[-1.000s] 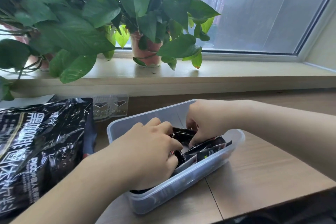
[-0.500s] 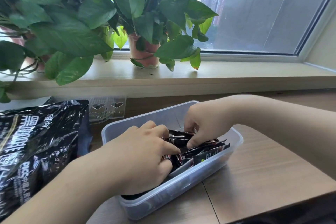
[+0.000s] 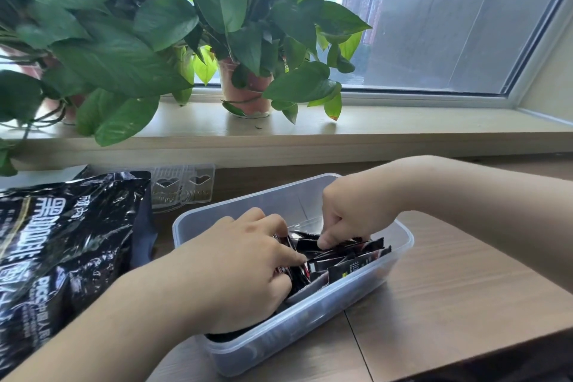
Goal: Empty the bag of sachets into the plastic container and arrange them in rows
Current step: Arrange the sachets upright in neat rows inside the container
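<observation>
A clear plastic container (image 3: 400,245) stands on the wooden table, holding several black sachets (image 3: 350,260). My left hand (image 3: 238,267) reaches into its near end, fingers curled round sachets there. At the far side my right hand (image 3: 350,220) dips in from the right, its fingertips pinching the tops of sachets. The black foil bag (image 3: 62,245) lies flat on the table to the left of the container. My hands cover much of the inside.
A clear plastic lid (image 3: 183,186) with heart cut-outs lies behind the bag. Potted plants (image 3: 245,87) stand on the windowsill (image 3: 403,130) beyond the table, leaves hanging over its left part. The table's front edge runs at the lower right.
Both hands have stayed in the container, shifting the sachets slightly. The view has drifted a little, so the container sits a bit further left and lower.
</observation>
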Motion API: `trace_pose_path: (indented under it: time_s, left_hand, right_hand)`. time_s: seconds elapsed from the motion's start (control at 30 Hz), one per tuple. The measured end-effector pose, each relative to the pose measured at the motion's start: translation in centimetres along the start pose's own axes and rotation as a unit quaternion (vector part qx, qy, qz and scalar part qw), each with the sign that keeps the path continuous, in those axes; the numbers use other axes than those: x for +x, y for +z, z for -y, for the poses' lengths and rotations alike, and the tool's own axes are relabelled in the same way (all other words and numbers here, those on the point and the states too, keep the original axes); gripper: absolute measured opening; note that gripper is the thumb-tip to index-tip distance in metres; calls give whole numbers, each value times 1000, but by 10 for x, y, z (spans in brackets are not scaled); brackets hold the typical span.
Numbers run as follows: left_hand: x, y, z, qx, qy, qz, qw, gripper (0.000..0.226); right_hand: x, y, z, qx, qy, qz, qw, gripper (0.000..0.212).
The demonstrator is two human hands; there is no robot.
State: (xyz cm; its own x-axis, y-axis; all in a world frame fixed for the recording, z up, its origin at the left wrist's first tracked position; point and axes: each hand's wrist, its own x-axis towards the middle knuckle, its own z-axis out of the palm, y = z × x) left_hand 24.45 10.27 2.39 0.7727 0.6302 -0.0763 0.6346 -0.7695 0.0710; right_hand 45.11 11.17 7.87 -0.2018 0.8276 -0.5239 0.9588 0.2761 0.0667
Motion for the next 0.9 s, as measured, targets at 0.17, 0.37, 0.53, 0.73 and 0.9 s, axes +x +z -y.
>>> trace_pose_path:
  time_s: [0.17,0.37,0.53,0.73,0.9]
  left_hand:
    - [0,-1,0,-1,-1,5,1000,65]
    - [1,0,0,-1,-3,1,1000,65]
    - [2,2,2,1,-1,3,1000,65]
    - [2,4,3,0,-1,-3,1000,65]
    - [2,5,4,-1,2,-9,1000,63]
  right_hand:
    - [0,-5,0,8,-8,16,1000,41]
    - [4,1,-4,111,-13,-35,993,9]
    - [12,6,0,57,0,-36,998,13]
    - [11,4,7,-4,0,-21,1000,13]
    - [7,2,8,19,7,-28,999,18]
